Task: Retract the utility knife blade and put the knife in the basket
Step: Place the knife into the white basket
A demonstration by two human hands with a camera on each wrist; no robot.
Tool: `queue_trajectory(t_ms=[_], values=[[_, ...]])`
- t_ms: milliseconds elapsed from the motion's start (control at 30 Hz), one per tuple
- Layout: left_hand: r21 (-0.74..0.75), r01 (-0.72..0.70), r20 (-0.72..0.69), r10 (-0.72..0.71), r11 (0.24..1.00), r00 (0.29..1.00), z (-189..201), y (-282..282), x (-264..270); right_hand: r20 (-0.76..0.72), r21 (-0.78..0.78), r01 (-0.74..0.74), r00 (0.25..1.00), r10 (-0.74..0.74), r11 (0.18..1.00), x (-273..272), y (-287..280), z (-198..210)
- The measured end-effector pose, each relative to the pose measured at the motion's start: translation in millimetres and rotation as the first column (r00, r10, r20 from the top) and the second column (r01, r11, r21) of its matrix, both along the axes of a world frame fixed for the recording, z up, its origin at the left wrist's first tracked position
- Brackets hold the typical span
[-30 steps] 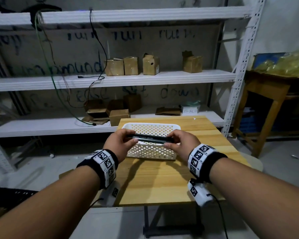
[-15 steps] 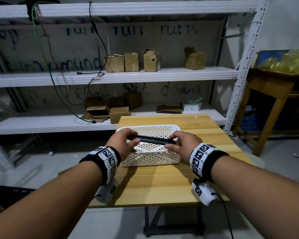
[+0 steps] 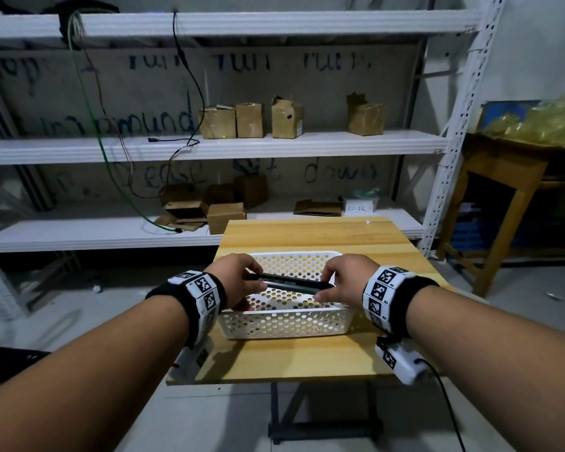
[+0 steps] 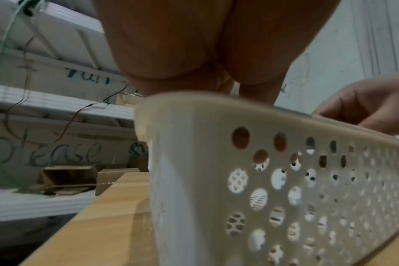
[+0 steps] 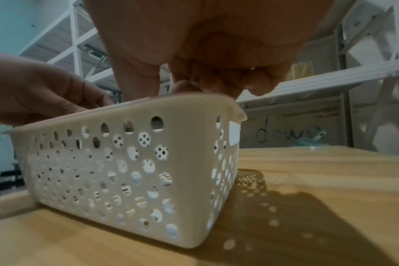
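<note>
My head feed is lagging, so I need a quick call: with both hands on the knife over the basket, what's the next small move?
Probably lower it and let go. The left hand and right hand hold the knife by its ends, level over the open basket. No blade shows past the fingers, though the tip is hidden, so confirm it is retracted first.

both hands [image 3: 240,282] [image 3: 344,282] pinch the dark utility knife [image 3: 291,283] (held level) above the white basket [image 3: 284,324].

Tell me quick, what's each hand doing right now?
Left hand: grips one end of the slim black utility knife.
Right hand: grips its other end.
</note>
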State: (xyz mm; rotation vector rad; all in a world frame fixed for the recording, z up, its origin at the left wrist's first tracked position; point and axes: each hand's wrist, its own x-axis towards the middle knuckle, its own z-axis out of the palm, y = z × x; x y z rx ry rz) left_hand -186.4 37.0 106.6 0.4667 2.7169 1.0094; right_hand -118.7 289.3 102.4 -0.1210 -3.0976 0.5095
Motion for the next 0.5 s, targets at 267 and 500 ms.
queue_trajectory(t_ms=[267,500], values=[[-0.530,0.135,-0.114,-0.228,0.837,0.967,7,21,-1,0.193,0.372,-0.102,0.981,0.031,0.923,-10,-16,9],[-0.638,0.168,-0.031,-0.243,0.752,0.970,-11,29,-12,0.309,0.457,-0.183,0.950,0.038,0.870,-22,-22,2]])
